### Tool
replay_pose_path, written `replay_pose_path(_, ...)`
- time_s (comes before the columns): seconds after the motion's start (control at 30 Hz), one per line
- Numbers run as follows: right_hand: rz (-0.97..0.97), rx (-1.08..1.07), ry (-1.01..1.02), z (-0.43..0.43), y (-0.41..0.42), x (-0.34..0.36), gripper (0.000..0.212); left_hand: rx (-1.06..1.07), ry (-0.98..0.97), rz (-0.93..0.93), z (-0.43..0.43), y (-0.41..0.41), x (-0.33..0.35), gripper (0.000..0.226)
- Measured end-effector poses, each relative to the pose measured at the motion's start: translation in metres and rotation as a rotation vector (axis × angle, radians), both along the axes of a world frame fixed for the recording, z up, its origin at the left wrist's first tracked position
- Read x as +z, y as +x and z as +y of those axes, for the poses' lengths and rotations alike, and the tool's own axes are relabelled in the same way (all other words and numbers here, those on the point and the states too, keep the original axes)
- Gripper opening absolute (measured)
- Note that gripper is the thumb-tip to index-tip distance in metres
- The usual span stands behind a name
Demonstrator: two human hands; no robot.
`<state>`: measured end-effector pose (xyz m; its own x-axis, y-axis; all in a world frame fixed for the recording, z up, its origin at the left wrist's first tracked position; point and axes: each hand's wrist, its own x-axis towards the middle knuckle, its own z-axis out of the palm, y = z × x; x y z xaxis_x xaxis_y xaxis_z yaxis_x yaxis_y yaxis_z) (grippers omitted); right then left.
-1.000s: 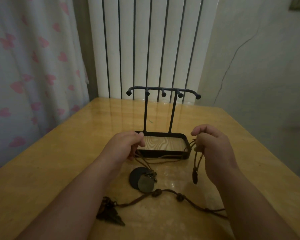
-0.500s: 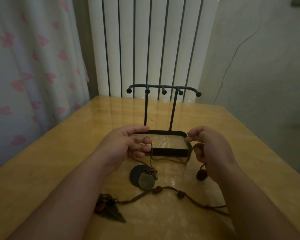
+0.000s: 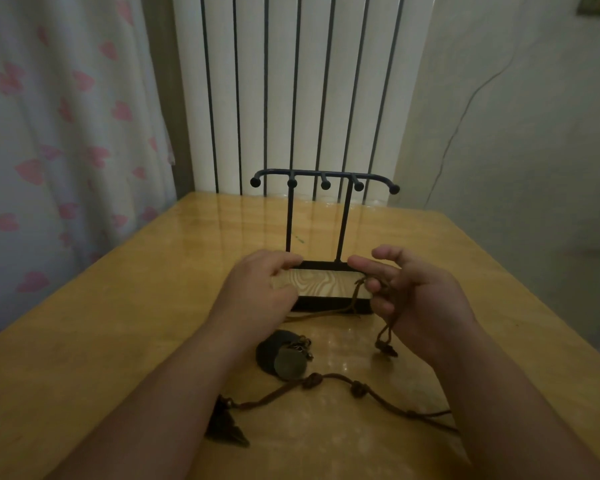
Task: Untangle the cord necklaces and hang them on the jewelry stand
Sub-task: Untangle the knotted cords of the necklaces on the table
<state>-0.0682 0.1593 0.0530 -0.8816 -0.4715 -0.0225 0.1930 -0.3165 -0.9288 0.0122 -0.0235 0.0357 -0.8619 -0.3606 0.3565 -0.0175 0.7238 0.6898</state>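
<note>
The black metal jewelry stand [image 3: 342,220] rises at the table's middle, its hooks bare, its wood-lined base tray [image 3: 326,282] just beyond my hands. My left hand [image 3: 257,292] hovers over the tray's left end, fingers curled under; a brown cord [image 3: 319,312] runs along the tray's front to it. My right hand [image 3: 423,303] pinches the same cord at the tray's right end, and a knotted end [image 3: 385,346] dangles below it. Two disc pendants [image 3: 284,358] lie on the table. A second knotted cord [image 3: 326,378] with a dark pointed pendant [image 3: 227,429] lies nearer me.
The wooden table [image 3: 118,323] has its left edge by a heart-print curtain [image 3: 66,133] and its far edge against a white radiator [image 3: 291,91]. A bare wall [image 3: 516,133] stands to the right.
Both hands have risen and drawn closer together over the tray. The right hand has turned and loosened its fingers, and the cord's dangling end has swung back under it.
</note>
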Motion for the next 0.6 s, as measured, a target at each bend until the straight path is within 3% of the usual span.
replay_pose_path(0.2,0.025,0.084,-0.013,-0.009,0.004,-0.003,0.043,-0.266,0.184,-0.149,0.025,-0.002,-0.006,0.043)
replay_pose_path(0.3,0.016,0.138,-0.037,-0.012,0.007,-0.003,0.042,-0.346,0.339,-0.234,0.026,-0.001,-0.009,0.026)
replay_pose_path(0.37,-0.004,0.149,-0.074,-0.013,0.008,-0.003,0.035,-0.358,0.42,-0.232,0.025,0.0,-0.009,0.014)
replay_pose_path(0.43,-0.047,0.113,-0.109,-0.012,0.006,-0.003,0.021,-0.365,0.521,-0.197,0.02,0.0,-0.007,0.019)
replay_pose_path(0.6,-0.106,-0.023,-0.075,-0.007,-0.002,0.0,0.05,-0.286,0.661,-0.017,-0.005,0.0,-0.001,0.027)
